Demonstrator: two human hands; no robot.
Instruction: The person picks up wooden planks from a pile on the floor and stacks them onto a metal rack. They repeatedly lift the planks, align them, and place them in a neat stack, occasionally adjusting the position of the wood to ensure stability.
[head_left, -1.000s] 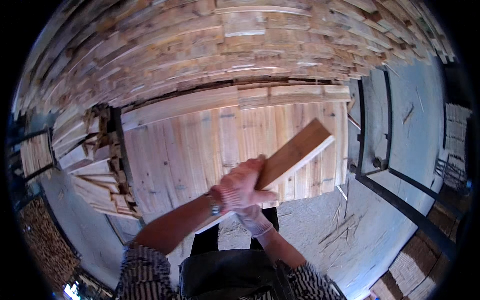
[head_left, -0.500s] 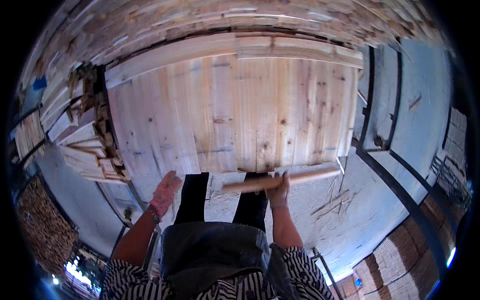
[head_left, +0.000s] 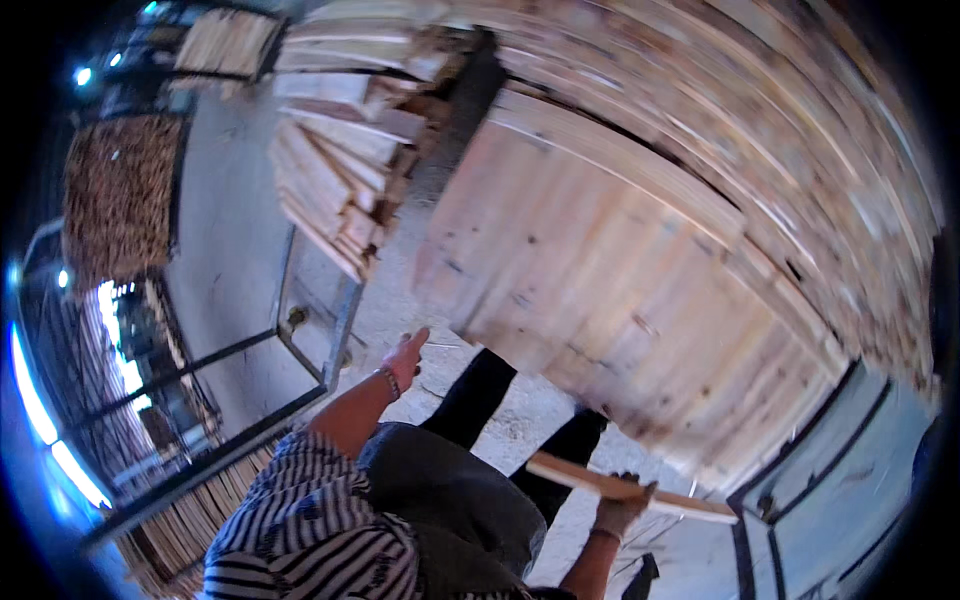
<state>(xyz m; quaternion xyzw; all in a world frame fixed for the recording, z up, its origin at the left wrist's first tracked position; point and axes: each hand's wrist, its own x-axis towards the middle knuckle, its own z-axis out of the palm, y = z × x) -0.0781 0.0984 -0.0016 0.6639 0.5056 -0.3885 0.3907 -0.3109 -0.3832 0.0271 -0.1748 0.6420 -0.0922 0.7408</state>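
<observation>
My right hand (head_left: 620, 506) wrapped around a board (head_left: 574, 474), my left hand (head_left: 404, 360) with fingers outstretched, planks (head_left: 620, 300) laid out beyond both.

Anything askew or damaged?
Yes: the wood pile left of the wide row of boards looks askew. Its pieces lie at mixed angles with uneven ends, while the row's boards lie side by side. The plank in the right hand shows no obvious break, though blur hides detail.
</observation>
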